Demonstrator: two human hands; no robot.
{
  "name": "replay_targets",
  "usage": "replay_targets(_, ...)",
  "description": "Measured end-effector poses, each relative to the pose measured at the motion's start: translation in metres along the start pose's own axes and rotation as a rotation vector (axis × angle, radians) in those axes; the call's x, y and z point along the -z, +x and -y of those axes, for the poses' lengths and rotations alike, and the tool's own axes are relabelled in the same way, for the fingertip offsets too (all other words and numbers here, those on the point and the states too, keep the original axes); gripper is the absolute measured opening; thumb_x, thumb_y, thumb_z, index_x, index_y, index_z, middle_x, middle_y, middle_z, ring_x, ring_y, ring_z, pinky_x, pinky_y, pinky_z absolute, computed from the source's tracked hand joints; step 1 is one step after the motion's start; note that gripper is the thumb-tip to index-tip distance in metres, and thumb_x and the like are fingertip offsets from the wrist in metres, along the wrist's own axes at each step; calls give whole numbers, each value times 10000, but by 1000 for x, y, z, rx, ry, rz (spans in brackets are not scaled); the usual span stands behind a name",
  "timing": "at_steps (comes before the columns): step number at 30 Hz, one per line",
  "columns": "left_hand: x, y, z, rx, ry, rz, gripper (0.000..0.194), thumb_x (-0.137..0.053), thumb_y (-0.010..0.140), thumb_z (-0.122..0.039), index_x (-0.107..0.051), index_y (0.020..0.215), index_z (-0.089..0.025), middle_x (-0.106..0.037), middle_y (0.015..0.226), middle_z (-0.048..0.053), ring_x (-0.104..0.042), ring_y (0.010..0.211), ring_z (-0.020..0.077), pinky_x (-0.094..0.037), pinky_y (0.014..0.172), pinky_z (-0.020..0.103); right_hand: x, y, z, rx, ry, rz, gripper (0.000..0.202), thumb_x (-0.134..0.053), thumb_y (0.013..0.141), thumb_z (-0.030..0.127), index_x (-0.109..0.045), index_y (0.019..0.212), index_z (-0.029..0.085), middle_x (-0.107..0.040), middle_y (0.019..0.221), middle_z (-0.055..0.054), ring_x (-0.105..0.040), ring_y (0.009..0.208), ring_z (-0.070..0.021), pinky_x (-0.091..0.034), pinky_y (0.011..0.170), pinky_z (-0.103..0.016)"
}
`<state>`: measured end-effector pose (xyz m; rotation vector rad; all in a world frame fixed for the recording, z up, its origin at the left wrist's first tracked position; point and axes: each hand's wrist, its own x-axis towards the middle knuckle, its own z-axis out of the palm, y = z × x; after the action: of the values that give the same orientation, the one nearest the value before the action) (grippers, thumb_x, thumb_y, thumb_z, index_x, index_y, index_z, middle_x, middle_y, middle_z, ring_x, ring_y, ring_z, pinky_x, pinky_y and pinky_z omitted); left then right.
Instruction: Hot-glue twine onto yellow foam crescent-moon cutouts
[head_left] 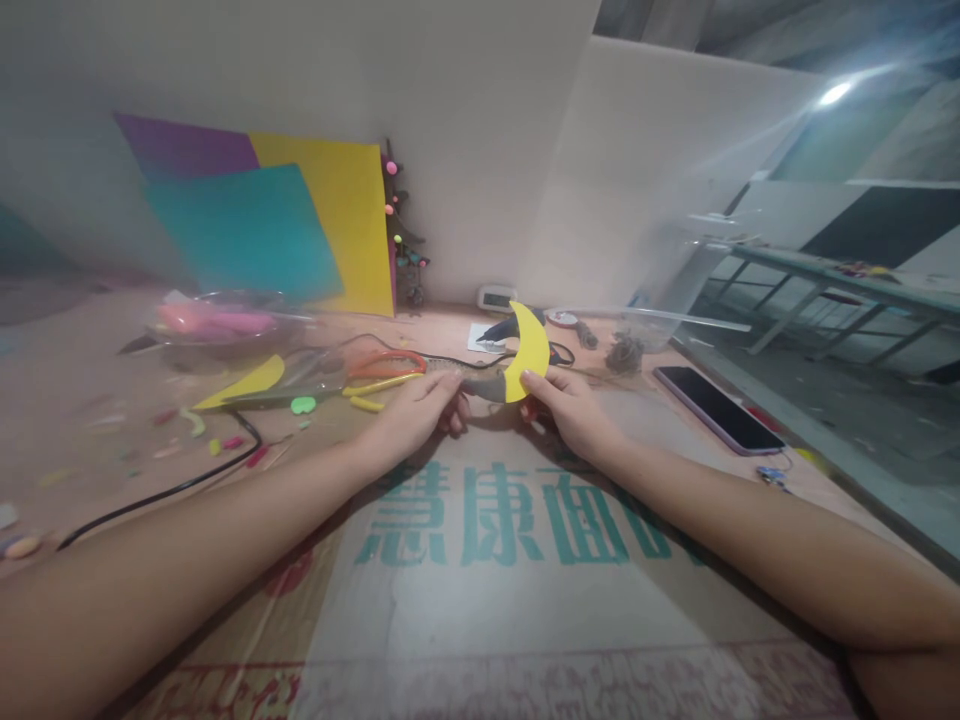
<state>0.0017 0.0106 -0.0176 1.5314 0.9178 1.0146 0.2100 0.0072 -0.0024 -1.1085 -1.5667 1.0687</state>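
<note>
A yellow crescent cutout (534,350) stands upright over the middle of the table, points toward the left. My right hand (574,405) pinches its lower right edge between thumb and fingers. A dark grey curved piece (487,386) runs from the crescent's lower end to my left hand (431,405), whose closed fingertips grip it. Another dark part (501,330) shows behind the crescent's upper half; whether the dark parts are joined is unclear. Just left of my left hand lie orange-handled scissors (386,366) and a yellow-handled tool (382,388).
Purple, teal and yellow sheets (360,230) lean on the wall beside a beaded branch (397,210). A plastic bag of pink material (225,320), scraps (232,442) and a black cable (172,492) lie left. A phone (718,410) rests right, near the table edge.
</note>
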Motion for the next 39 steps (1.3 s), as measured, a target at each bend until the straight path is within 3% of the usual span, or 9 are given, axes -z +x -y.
replay_targets(5, 1, 0, 2, -43, 120, 9, 322, -559, 850, -484, -547, 804, -166, -569, 641, -21, -516, 545, 99, -408, 517, 206, 0, 0, -1, 7, 26, -24, 398, -613, 798, 534, -560, 670, 161, -550, 528, 16, -460, 486, -91, -330, 477, -222)
replay_targets(10, 2, -1, 4, -45, 199, 8, 313, -553, 858, -454, -544, 741, -164, -556, 623, -21, -488, 540, 92, -382, 510, 200, -2, -2, 2, 34, -31, 4, 395, -594, 820, 520, -555, 656, 163, -548, 546, 14, -469, 513, -93, -351, 515, -229)
replay_targets(18, 1, -2, 0, -11, 163, 20, 245, -582, 840, -416, -572, 871, -173, -571, 627, -26, -517, 543, 103, -391, 500, 202, -1, -3, 2, 47, -59, -13, 407, -574, 835, 515, -532, 625, 169, -535, 544, 14, -445, 503, -93, -332, 504, -237)
replay_targets(28, 0, -2, 1, -76, 107, -5, 230, -574, 854, -396, -536, 833, -171, -550, 606, -37, -479, 507, 87, -371, 483, 198, -1, -2, 2, 53, -27, 32, 368, -602, 812, 525, -570, 771, 160, -544, 577, 22, -471, 526, -103, -359, 509, -237)
replay_targets(32, 0, -2, -1, -75, 107, -9, 238, -563, 864, -410, -522, 838, -177, -546, 606, -39, -483, 515, 88, -365, 481, 195, -1, -3, 4, 134, -18, -6, 284, -605, 828, 460, -558, 849, 181, -536, 572, 43, -470, 522, -106, -381, 531, -242)
replay_targets(39, -1, -1, -3, -33, 10, -34, 392, -488, 872, -540, -533, 749, -170, -523, 604, -22, -488, 521, 96, -378, 503, 213, 2, -12, 8, 395, -381, -120, 261, -547, 869, 338, -597, 657, 196, -624, 674, -12, -572, 667, -154, -442, 650, -280)
